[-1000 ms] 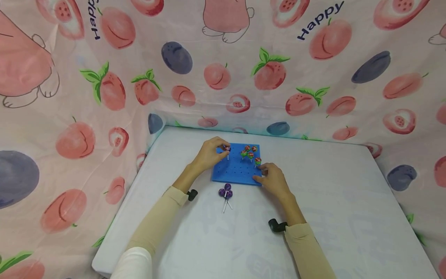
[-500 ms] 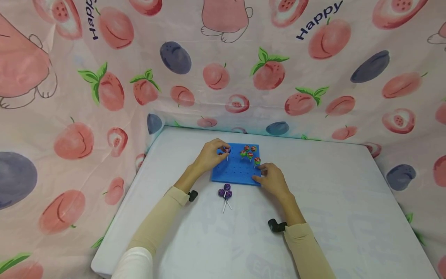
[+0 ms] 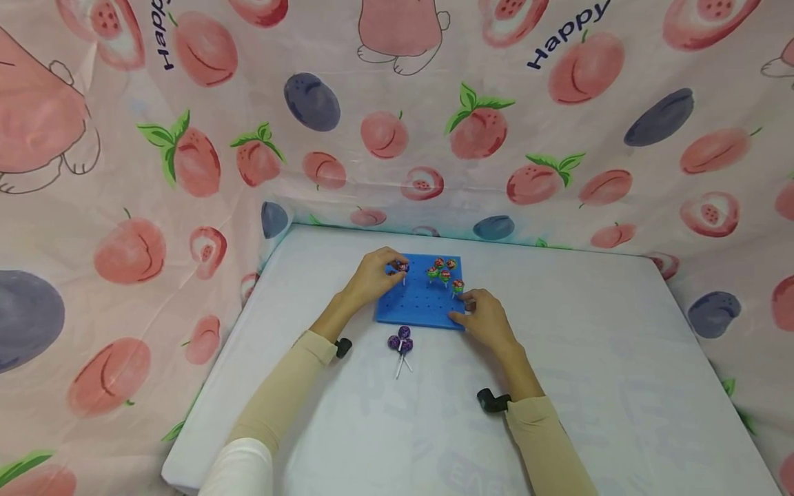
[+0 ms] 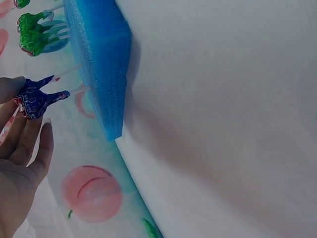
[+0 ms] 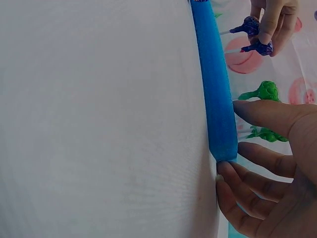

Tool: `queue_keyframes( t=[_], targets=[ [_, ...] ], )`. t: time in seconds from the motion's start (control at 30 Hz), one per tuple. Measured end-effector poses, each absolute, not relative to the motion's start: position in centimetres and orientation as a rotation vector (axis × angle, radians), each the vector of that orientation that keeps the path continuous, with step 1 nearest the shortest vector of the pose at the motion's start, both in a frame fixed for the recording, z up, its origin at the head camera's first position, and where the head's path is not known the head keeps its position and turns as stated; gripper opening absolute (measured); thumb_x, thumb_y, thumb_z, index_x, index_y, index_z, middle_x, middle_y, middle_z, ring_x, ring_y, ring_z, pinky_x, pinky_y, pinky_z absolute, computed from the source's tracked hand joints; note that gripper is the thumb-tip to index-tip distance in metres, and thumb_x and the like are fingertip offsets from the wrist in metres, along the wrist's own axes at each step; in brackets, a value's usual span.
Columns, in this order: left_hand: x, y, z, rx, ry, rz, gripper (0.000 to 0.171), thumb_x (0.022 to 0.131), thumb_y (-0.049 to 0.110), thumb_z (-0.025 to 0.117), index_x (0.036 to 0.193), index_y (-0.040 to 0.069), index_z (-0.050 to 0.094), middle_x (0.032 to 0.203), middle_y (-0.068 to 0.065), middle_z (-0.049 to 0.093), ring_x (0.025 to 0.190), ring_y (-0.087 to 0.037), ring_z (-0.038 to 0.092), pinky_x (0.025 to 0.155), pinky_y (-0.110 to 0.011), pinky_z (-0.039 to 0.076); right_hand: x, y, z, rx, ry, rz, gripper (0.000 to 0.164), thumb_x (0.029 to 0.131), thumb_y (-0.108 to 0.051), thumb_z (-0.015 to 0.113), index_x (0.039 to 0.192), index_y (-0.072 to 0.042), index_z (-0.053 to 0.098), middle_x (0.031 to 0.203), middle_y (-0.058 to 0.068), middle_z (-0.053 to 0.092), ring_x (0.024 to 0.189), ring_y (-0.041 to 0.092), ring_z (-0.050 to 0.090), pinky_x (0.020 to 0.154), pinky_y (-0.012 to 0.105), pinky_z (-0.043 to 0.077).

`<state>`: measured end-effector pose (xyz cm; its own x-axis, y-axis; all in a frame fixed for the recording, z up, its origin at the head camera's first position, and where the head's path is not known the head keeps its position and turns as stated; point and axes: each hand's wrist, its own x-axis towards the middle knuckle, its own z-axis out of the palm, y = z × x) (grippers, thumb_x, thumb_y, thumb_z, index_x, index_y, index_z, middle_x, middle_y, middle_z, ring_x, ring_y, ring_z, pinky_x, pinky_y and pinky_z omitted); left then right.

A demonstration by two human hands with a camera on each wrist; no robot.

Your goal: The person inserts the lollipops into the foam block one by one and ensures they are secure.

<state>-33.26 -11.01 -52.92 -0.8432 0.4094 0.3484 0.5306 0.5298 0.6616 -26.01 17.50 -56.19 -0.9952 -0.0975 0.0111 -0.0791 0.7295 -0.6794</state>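
Note:
My left hand (image 3: 374, 273) pinches a purple-wrapped lollipop (image 4: 33, 101) by its candy head, above the back left of a blue board with holes (image 3: 412, 310). Its white stick points down to the board's face, and a second purple lollipop (image 5: 247, 26) stands right beside it, partly hidden by the fingers. At the front right corner, my right hand (image 3: 489, 318) holds the board, with the thumb (image 5: 247, 110) at the top face and bent fingers round the corner. Several green-and-red lollipops (image 3: 445, 275) stand upright in the board's right part, one close to the right hand.
Three loose purple lollipops (image 3: 403, 343) lie in a bunch on the white table (image 3: 608, 358), in front of the board. A fruit-printed cloth (image 3: 347, 186) hangs behind and along the sides of the table.
Almost nothing differs. The left hand and its lollipop have barely shifted at the board, and the right hand stays at the corner.

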Motion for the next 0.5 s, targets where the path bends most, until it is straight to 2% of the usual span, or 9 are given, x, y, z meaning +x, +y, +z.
queue_keyframes(
  t=[0.17, 0.5],
  targets=[
    [-33.32, -10.91, -53.22, -0.823, -2.631, -1.195, 0.026, 0.094, 0.009, 0.078, 0.119, 0.002, 0.075, 0.112, -0.005, 0.070, 0.101, -0.020, 0.070, 0.083, -0.033, 0.059, -26.00, 17.52, -56.16, -0.147, 2.894, -1.142, 0.050, 0.092, -0.029, 0.082, 0.129, 0.000, 0.065, 0.120, 0.018, 0.066, 0.110, 0.034, 0.065, 0.092, 0.050, 0.056],
    [-33.25, -10.64, -53.44, -0.792, -2.688, -1.141, 0.025, 0.093, 0.008, 0.079, 0.117, 0.002, 0.076, 0.112, -0.006, 0.071, 0.101, -0.019, 0.069, 0.085, -0.033, 0.059, -26.02, 17.51, -56.18, -0.153, 2.900, -1.138, 0.050, 0.092, -0.029, 0.082, 0.128, 0.000, 0.066, 0.119, 0.018, 0.066, 0.108, 0.033, 0.065, 0.091, 0.050, 0.056]
  ],
)
